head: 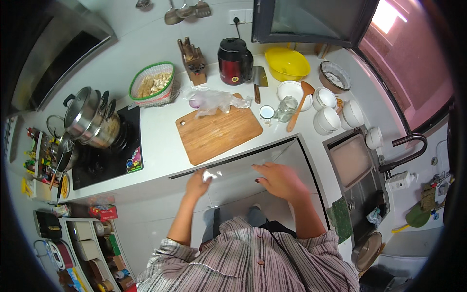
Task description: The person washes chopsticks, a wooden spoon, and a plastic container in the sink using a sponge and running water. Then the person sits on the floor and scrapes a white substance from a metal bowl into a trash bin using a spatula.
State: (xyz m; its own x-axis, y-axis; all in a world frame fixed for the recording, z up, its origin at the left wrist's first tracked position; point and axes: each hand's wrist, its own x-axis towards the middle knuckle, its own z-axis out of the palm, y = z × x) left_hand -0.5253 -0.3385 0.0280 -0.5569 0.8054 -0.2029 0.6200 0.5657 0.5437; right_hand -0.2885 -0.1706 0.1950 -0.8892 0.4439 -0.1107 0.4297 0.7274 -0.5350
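My left hand [198, 183] is held in the air in front of the counter edge, just below the near corner of a wooden cutting board [219, 135]; a small bright white patch shows beside its fingers, and I cannot tell whether it holds anything. To the right, my right hand [279, 179] hovers with fingers apart and nothing in them. A crumpled clear plastic bag [219, 101] lies over the board's far edge, with a purple onion [195, 102] at its left. Right of the board are a round lid [266, 112], a glass jar [286, 108] and a wooden spatula [301, 104].
A cleaver [259, 78] lies near a red and black electric kettle [235, 62]. Garlic fills a green-rimmed basket [133, 82]. Stacked steamer pots [93, 118] stand on the black cooktop [127, 146] at left. White bowls [325, 120] stand beside the sink [365, 197] at right.
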